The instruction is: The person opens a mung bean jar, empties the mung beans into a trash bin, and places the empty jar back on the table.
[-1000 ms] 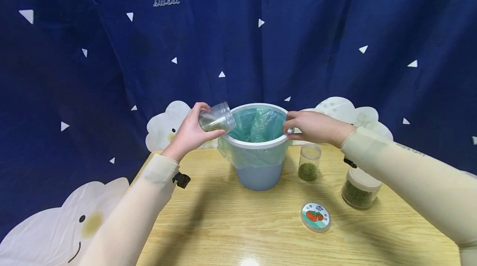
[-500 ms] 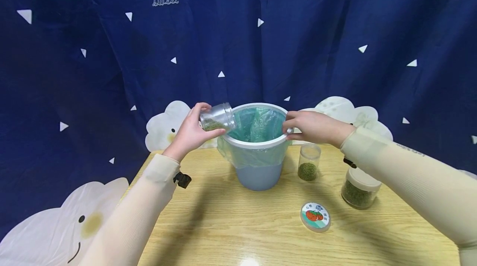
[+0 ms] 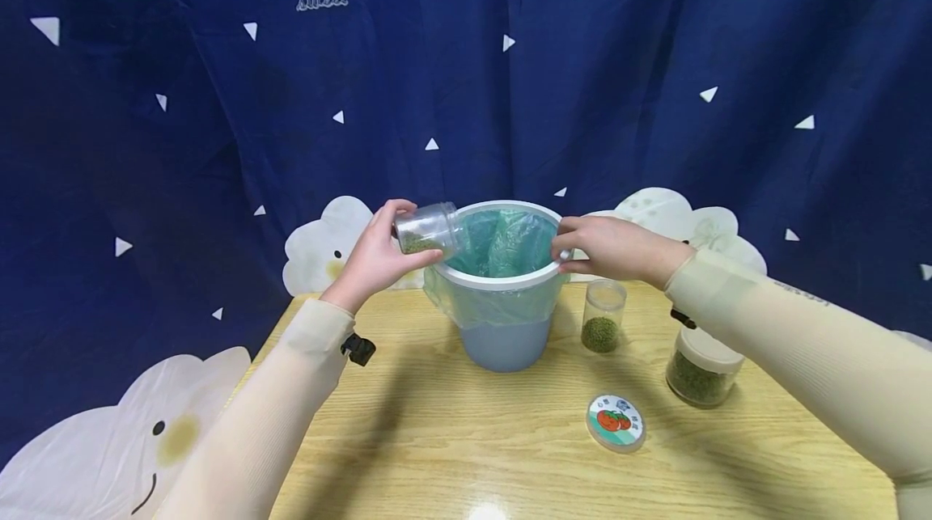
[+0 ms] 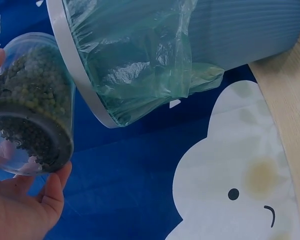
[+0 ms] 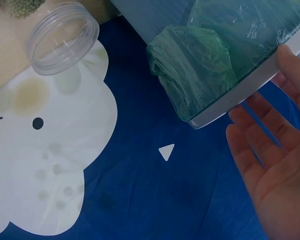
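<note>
Head view, left hand: The left hand (image 3: pixel 374 257), left of centre, curls its thumb and fingers round a clear plastic screw-necked jar (image 3: pixel 427 222).
Tilted jar: It lies nearly on its side, green granules along its lower wall, mouth at the left of the bucket's rim.
Right hand: Well apart from the left, the right hand (image 3: pixel 612 247) grips the rim's right side, right of centre.
Bucket: A grey-blue plastic bucket (image 3: pixel 506 346) with a white rim (image 3: pixel 502 284) stands mid-frame, lined with a translucent green plastic bag (image 3: pixel 502 308).
Table: On the pale wood-grain table (image 3: pixel 437 447), right of centre, are a narrow clear lidless jar (image 3: pixel 601 334) of green beans, a wide clear jar (image 3: pixel 699 381) with a cream lid (image 3: pixel 712 348), and a tomato-printed disc (image 3: pixel 616 421).
Curtain: Navy cloth (image 3: pixel 473 99) with white triangles fills the upper frame.
Left wrist view, jar: Its base faces the camera at the left, fingers round it, near the rim.
Right wrist view, rim: At the right edge, the right hand's fingers pinch it; the lidless jar shows upper left.
</note>
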{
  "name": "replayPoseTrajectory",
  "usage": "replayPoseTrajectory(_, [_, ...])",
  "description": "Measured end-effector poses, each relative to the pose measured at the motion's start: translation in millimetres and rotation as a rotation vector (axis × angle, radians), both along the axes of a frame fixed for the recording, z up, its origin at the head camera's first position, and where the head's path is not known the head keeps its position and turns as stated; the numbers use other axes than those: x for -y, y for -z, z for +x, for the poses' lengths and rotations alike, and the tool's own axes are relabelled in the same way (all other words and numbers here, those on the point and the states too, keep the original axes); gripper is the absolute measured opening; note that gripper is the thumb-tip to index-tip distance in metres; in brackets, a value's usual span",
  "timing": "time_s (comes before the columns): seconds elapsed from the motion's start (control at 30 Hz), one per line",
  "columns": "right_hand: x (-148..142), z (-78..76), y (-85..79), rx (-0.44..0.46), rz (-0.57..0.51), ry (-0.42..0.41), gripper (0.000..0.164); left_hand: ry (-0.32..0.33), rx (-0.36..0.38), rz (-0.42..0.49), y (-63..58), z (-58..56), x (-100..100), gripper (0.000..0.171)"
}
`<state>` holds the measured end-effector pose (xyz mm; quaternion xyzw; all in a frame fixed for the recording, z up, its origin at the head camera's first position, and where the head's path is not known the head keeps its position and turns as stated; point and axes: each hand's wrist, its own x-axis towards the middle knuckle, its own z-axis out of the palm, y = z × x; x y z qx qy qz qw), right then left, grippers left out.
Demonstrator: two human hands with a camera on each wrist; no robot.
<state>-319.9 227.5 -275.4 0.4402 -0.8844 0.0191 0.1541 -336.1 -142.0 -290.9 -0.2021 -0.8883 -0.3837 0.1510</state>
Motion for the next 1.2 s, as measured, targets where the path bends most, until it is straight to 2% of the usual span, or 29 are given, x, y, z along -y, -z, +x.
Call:
replayPoseTrajectory(0.67, [0.1,-1.0,0.0,0.0,0.004,0.005,0.008,-0.003,0.009,-0.025,-5.4,-2.0,-3.3,0.081])
replayPoseTrajectory(1.2, [0.6,-0.8,0.7,-0.012,0.007,0.001,0.009,0.009,-0.003,0.006,-8.1,-5.4,-4.1,0.079])
